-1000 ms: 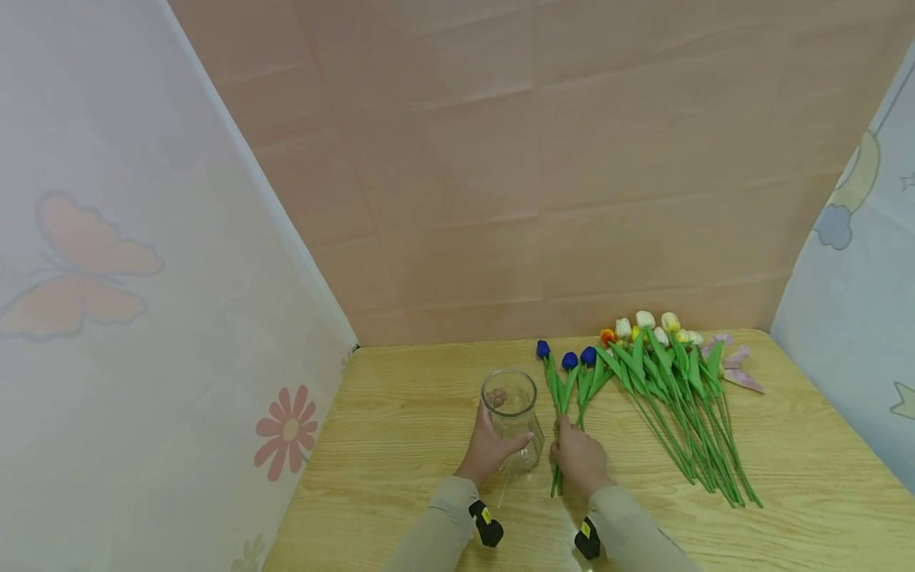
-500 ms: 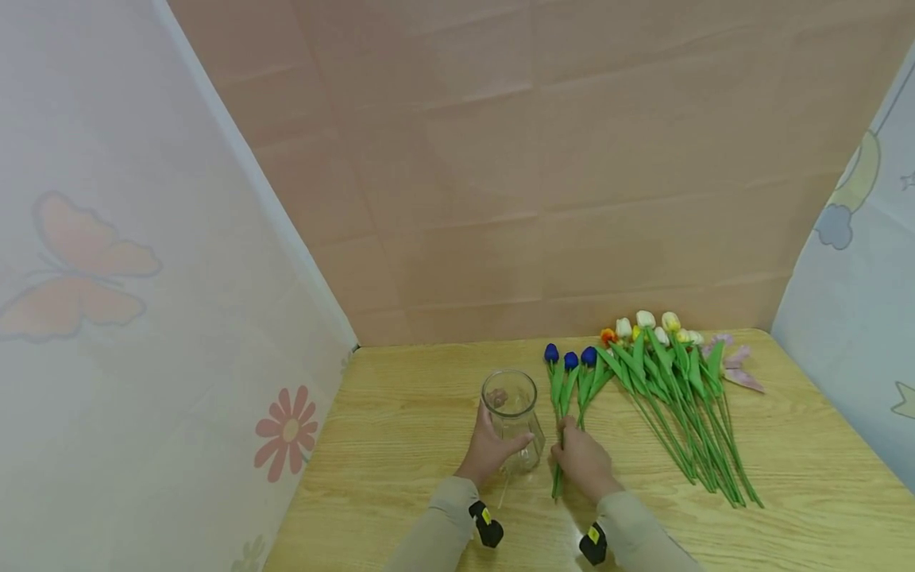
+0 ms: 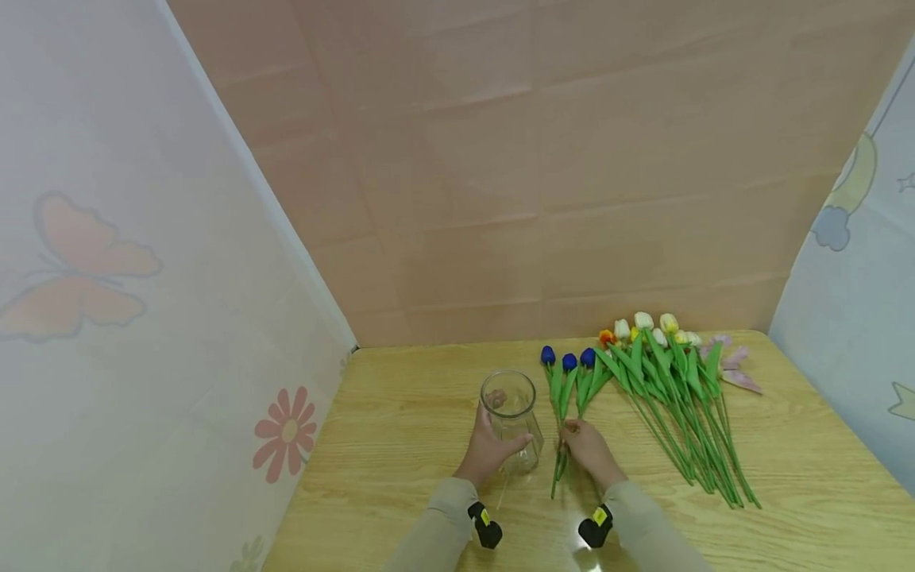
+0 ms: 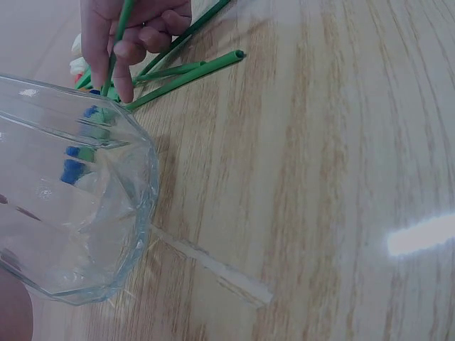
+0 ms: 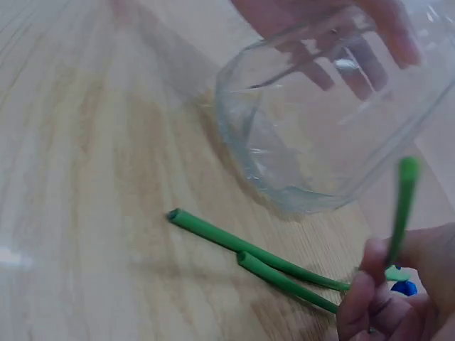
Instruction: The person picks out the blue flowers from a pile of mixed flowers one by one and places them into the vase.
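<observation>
My left hand (image 3: pixel 488 451) grips the side of a clear glass vase (image 3: pixel 525 459), its thumb across the front. The vase stands upright on the wooden table. Just to its right, three blue artificial tulips (image 3: pixel 569 362) lie with their heads toward the back. My right hand (image 3: pixel 588 451) pinches one green tulip stem (image 5: pixel 403 202) between thumb and fingers, and the cut end points up in the right wrist view. Two other stems (image 5: pixel 242 245) lie on the table beside that hand. The fingers partly hide where the stems cross.
A pile of white, yellow and orange tulips (image 3: pixel 672 389) lies farther right, with a pink ribbon bow (image 3: pixel 739 371) by it. A pale translucent strip (image 4: pixel 220 271) lies at the vase's base. A peach cloth backdrop (image 3: pixel 465 238) rises behind the wooden table (image 3: pixel 400 429).
My right hand has shifted slightly right, its fingers now at one stem. The leftmost blue tulip head has moved a little right and toward me. The left hand and vase stay put.
</observation>
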